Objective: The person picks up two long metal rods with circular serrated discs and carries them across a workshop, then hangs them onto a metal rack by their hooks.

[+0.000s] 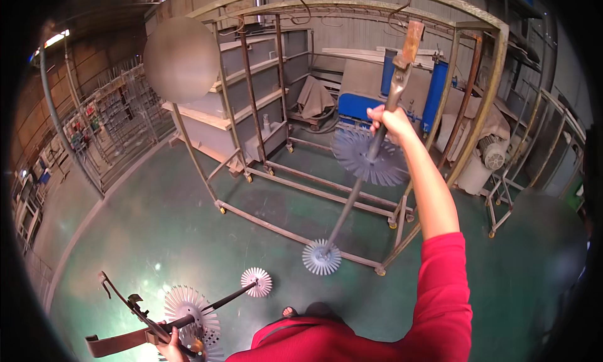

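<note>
right hand (391,120) holds rod with finned discs (352,199) up before wheeled metal frame (352,192) | left hand (171,346) holds second finned rod (213,302) at lower left | shelving rack (251,92) behind frame

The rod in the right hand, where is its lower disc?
In the head view, the lower disc hangs right of centre, near the metal frame bottom rail, above the green floor.

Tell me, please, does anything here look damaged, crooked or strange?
Nothing looks broken or spilled. The right hand holds a rod with toothed discs upright; the left hand holds a similar rod tilted low. The metal frame looks rusty, and its bend is only lens distortion.
</note>
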`<state>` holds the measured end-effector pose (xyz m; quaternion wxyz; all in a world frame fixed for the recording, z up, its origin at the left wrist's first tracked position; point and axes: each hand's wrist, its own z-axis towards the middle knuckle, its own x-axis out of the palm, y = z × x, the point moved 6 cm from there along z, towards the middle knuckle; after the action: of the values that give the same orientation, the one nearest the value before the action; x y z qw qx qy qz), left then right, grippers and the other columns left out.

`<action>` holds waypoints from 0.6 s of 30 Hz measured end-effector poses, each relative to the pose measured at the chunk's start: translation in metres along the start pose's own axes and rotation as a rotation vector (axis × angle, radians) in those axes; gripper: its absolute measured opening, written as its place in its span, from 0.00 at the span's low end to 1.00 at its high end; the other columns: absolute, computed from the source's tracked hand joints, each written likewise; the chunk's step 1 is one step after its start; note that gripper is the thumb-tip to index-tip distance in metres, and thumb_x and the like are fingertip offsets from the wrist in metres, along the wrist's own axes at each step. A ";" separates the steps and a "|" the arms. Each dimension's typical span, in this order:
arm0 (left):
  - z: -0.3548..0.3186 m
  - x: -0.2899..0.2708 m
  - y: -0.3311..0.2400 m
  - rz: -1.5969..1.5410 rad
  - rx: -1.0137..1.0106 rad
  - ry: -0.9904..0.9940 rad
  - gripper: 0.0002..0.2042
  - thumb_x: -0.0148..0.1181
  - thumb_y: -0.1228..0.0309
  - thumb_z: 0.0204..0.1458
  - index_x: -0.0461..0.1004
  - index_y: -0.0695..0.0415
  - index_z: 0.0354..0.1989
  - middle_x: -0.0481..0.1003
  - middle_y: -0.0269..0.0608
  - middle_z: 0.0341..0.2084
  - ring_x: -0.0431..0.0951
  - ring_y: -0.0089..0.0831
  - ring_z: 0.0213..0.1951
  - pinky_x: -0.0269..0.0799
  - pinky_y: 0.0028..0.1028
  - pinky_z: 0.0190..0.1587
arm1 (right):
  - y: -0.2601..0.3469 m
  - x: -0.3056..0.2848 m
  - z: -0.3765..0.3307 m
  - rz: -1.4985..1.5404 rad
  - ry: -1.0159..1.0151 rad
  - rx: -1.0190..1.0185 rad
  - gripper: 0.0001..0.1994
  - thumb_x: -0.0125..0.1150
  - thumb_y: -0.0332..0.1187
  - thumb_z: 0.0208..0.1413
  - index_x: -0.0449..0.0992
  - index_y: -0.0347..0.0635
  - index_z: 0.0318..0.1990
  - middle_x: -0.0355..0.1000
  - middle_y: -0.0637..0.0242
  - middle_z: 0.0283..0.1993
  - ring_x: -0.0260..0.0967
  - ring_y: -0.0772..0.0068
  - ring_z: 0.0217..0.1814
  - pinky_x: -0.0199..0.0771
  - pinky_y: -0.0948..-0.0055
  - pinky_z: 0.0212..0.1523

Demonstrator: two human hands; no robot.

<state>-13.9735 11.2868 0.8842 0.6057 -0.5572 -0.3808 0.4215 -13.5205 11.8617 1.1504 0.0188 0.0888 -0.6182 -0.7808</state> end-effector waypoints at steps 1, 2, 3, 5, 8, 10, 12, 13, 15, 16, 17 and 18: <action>0.011 0.025 -0.008 -0.006 0.007 0.018 0.20 0.58 0.84 0.43 0.65 0.55 0.46 0.69 0.32 0.36 0.64 0.18 0.24 0.57 0.19 0.24 | 0.009 0.000 0.017 -0.010 -0.027 0.002 0.08 0.61 0.28 0.48 0.68 0.33 0.27 0.64 0.67 0.16 0.65 0.73 0.17 0.66 0.71 0.19; 0.021 0.044 -0.017 -0.002 0.015 0.035 0.20 0.58 0.84 0.43 0.65 0.55 0.46 0.69 0.32 0.36 0.64 0.18 0.24 0.57 0.19 0.24 | 0.011 -0.003 0.038 -0.009 -0.035 -0.005 0.08 0.60 0.28 0.49 0.69 0.34 0.26 0.64 0.67 0.16 0.65 0.73 0.18 0.67 0.71 0.20; 0.030 0.060 -0.020 -0.009 0.019 0.039 0.20 0.58 0.84 0.43 0.65 0.55 0.46 0.69 0.32 0.36 0.64 0.18 0.24 0.57 0.19 0.24 | 0.015 0.000 0.057 0.011 -0.027 -0.017 0.08 0.60 0.29 0.49 0.70 0.35 0.25 0.64 0.67 0.16 0.65 0.74 0.18 0.67 0.71 0.20; 0.047 0.087 -0.026 -0.012 0.025 0.061 0.20 0.58 0.84 0.43 0.65 0.55 0.46 0.69 0.32 0.36 0.64 0.18 0.24 0.57 0.19 0.24 | 0.022 -0.005 0.083 -0.012 -0.116 0.006 0.08 0.61 0.30 0.48 0.71 0.35 0.25 0.65 0.68 0.17 0.66 0.74 0.18 0.68 0.72 0.20; 0.069 0.115 -0.032 -0.017 0.035 0.069 0.20 0.58 0.84 0.43 0.64 0.55 0.46 0.69 0.31 0.36 0.64 0.17 0.25 0.57 0.18 0.24 | 0.015 -0.015 0.126 0.002 -0.153 0.000 0.08 0.62 0.30 0.48 0.72 0.35 0.27 0.65 0.68 0.17 0.67 0.74 0.19 0.69 0.73 0.20; 0.081 0.131 -0.032 -0.020 0.033 0.074 0.20 0.58 0.84 0.43 0.64 0.55 0.46 0.69 0.31 0.37 0.64 0.17 0.25 0.57 0.18 0.25 | 0.009 -0.016 0.146 0.013 -0.154 -0.001 0.08 0.62 0.30 0.48 0.72 0.34 0.27 0.65 0.68 0.17 0.67 0.74 0.19 0.69 0.73 0.20; 0.093 0.140 -0.032 -0.018 0.035 0.080 0.21 0.58 0.84 0.43 0.64 0.55 0.47 0.69 0.31 0.37 0.64 0.17 0.25 0.57 0.18 0.25 | 0.000 -0.018 0.159 0.020 -0.154 0.008 0.08 0.62 0.30 0.48 0.72 0.34 0.27 0.66 0.68 0.17 0.68 0.74 0.19 0.69 0.73 0.19; 0.098 0.146 -0.031 -0.019 0.033 0.087 0.21 0.58 0.84 0.43 0.64 0.55 0.47 0.69 0.31 0.37 0.64 0.17 0.25 0.57 0.18 0.25 | -0.006 -0.023 0.163 0.019 -0.193 0.008 0.08 0.62 0.31 0.48 0.72 0.34 0.27 0.66 0.68 0.17 0.68 0.74 0.19 0.68 0.73 0.19; 0.105 0.157 -0.030 -0.024 0.027 0.104 0.21 0.58 0.85 0.43 0.64 0.54 0.47 0.69 0.30 0.37 0.64 0.17 0.26 0.58 0.18 0.25 | -0.013 -0.025 0.167 0.015 -0.232 0.014 0.08 0.62 0.31 0.48 0.72 0.34 0.27 0.66 0.67 0.17 0.68 0.73 0.19 0.68 0.73 0.19; 0.107 0.161 -0.031 -0.029 0.027 0.112 0.21 0.58 0.85 0.44 0.64 0.54 0.47 0.69 0.30 0.37 0.64 0.17 0.26 0.58 0.18 0.25 | -0.014 -0.025 0.167 0.009 -0.246 0.012 0.08 0.61 0.31 0.48 0.72 0.34 0.27 0.66 0.67 0.17 0.69 0.73 0.19 0.68 0.73 0.18; 0.107 0.166 -0.033 -0.033 0.030 0.123 0.21 0.58 0.85 0.44 0.64 0.54 0.47 0.69 0.30 0.37 0.64 0.17 0.26 0.58 0.18 0.26 | -0.015 -0.024 0.166 0.002 -0.260 0.011 0.08 0.61 0.31 0.48 0.72 0.34 0.27 0.66 0.67 0.17 0.69 0.73 0.18 0.68 0.73 0.18; 0.104 0.170 -0.035 -0.038 0.032 0.141 0.21 0.58 0.85 0.44 0.64 0.54 0.47 0.69 0.30 0.37 0.64 0.17 0.26 0.58 0.18 0.26 | -0.016 -0.024 0.164 0.000 -0.264 0.004 0.08 0.62 0.31 0.48 0.72 0.34 0.27 0.66 0.67 0.16 0.68 0.73 0.18 0.67 0.74 0.17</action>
<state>-14.0071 11.4814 0.9274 0.6476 -0.5684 -0.3409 0.3759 -13.5227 12.0269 1.1734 -0.0627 -0.0147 -0.6170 -0.7843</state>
